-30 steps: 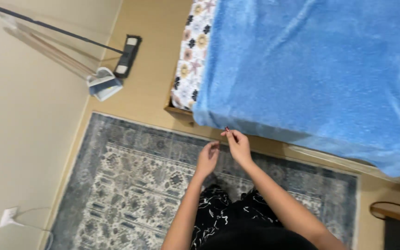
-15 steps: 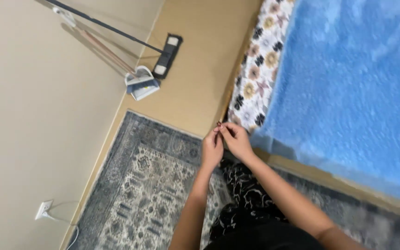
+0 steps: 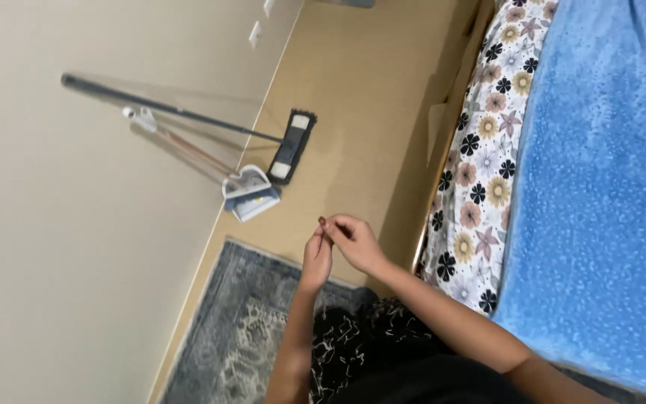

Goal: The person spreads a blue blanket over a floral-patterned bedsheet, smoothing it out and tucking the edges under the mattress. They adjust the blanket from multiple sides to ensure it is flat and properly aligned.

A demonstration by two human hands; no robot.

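Note:
My left hand and my right hand meet in front of me, fingertips pinched together over the wooden floor. Nothing shows between the fingers; anything there is too small to see. The nails are dark red. Both hands hover just left of the bed's wooden frame, above the near edge of a grey patterned rug. Neither hand touches the floral sheet or the blue blanket on the bed. My dark patterned clothing fills the bottom of the view.
A flat mop and a dustpan with long handles lean against the beige wall at the left. Bare floor runs between the wall and the bed. The bed takes up the whole right side.
My hands have come away from the blue blanket's edge and now pinch together over the floor. The view has swung, so the bed now sits at the right and the mop nearer the middle.

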